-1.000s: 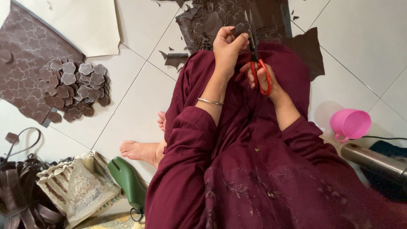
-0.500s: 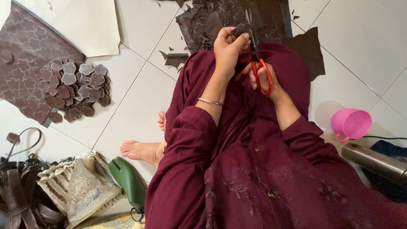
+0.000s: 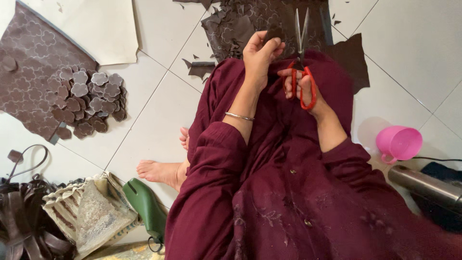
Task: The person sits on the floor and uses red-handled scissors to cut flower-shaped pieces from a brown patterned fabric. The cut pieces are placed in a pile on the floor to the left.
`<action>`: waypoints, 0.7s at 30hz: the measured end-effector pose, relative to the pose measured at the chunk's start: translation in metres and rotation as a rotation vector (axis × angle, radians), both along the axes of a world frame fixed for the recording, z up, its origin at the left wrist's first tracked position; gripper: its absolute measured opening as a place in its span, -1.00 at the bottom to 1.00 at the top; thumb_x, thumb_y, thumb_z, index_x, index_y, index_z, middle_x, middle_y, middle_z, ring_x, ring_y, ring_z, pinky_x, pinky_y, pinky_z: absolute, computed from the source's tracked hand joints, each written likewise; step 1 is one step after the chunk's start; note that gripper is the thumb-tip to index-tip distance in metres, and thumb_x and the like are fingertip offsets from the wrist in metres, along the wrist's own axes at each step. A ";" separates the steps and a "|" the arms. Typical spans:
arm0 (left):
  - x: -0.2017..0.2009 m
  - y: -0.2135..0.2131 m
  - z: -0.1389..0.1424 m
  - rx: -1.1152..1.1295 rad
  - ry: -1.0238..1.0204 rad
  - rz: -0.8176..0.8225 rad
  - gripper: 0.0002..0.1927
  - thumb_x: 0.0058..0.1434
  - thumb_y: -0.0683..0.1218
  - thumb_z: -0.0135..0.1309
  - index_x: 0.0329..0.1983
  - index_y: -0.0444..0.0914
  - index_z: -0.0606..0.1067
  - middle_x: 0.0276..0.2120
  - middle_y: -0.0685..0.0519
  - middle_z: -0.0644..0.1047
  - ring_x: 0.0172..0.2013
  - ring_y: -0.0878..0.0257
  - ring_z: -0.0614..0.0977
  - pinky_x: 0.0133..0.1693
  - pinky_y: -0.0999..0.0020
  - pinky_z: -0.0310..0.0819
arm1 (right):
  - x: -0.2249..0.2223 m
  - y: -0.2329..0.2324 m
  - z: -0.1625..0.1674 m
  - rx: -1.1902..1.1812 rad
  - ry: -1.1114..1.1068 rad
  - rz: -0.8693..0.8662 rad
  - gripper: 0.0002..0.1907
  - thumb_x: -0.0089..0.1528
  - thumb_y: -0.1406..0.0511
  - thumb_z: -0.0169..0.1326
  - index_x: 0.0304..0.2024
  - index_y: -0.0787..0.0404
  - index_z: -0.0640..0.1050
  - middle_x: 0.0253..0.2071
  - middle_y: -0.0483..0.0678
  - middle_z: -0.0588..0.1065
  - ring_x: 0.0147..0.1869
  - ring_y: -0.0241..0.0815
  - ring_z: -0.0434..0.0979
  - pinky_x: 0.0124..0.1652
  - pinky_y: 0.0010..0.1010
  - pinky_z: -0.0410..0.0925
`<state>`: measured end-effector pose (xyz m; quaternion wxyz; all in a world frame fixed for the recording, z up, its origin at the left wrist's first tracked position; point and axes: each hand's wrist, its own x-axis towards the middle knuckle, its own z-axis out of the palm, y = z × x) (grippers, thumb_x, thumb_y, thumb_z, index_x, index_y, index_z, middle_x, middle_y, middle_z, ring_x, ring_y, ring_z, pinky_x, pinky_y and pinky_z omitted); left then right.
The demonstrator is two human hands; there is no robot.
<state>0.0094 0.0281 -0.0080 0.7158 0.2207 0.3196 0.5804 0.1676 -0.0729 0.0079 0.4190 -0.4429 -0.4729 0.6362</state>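
Left hand pinches a small brown piece — probably leather; just beside it, right hand grips red-handled scissors, blades apart.

Floor: pale tiles w/ thin dark grout lines. Top left, brown sheet w/ flower outlines lies flat, cream sheet just beside it. Pile of cut flowers sits at brown sheet's edge. Top centre, heap of dark scraps & offcuts. Right: pink cup on its side, metal cylinder near it. Bottom left: dark straps, woven pieces, green shoe form. Bare foot rests on a tile
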 end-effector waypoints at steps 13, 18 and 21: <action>0.004 0.001 -0.009 -0.038 0.047 -0.050 -0.86 0.23 -0.26 0.21 -0.16 -0.36 0.53 -0.33 0.03 0.61 -0.39 0.33 0.64 -0.36 0.49 0.55 | -0.010 -0.003 0.014 0.107 -0.230 0.048 0.17 0.16 -0.53 -0.28 0.20 0.35 0.49 -0.40 -0.26 0.31 -0.33 -0.41 0.34 -0.28 -0.53 0.31; 0.000 -0.002 -0.001 -0.026 0.070 -0.055 -0.86 0.23 -0.26 0.21 -0.16 -0.35 0.54 -0.33 0.04 0.61 -0.37 0.34 0.65 -0.33 0.49 0.57 | -0.012 -0.003 0.018 0.090 -0.217 0.039 0.17 0.15 -0.53 -0.25 0.18 0.36 0.48 -0.41 -0.26 0.31 -0.36 -0.40 0.32 -0.31 -0.52 0.30; 0.000 -0.003 0.004 -0.035 0.093 -0.074 -0.84 0.22 -0.23 0.24 -0.16 -0.34 0.54 -0.34 0.05 0.61 -0.38 0.34 0.66 -0.34 0.49 0.57 | -0.012 -0.003 0.017 0.033 -0.180 0.039 0.19 0.11 -0.55 -0.21 0.16 0.37 0.49 -0.41 -0.25 0.30 -0.37 -0.40 0.30 -0.33 -0.51 0.30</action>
